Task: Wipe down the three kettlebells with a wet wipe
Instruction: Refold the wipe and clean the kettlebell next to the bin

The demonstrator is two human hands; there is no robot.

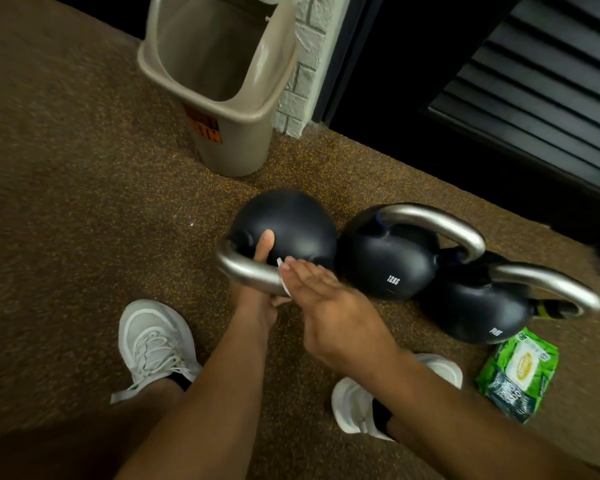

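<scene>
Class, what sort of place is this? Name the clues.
Probably a gym: three black kettlebells with steel handles stand on speckled rubber flooring, with a pack of wipes beside them.

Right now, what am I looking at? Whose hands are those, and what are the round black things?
The camera sits on a person's head, looking down at their own arms and white shoes. The black balls are three kettlebells on a speckled floor. The left hand has its grip round the left kettlebell by its silver handle. The right hand presses a white wet wipe against that handle with flat fingers. The green wipes pack lies to the right, and a beige bin stands behind.
</scene>
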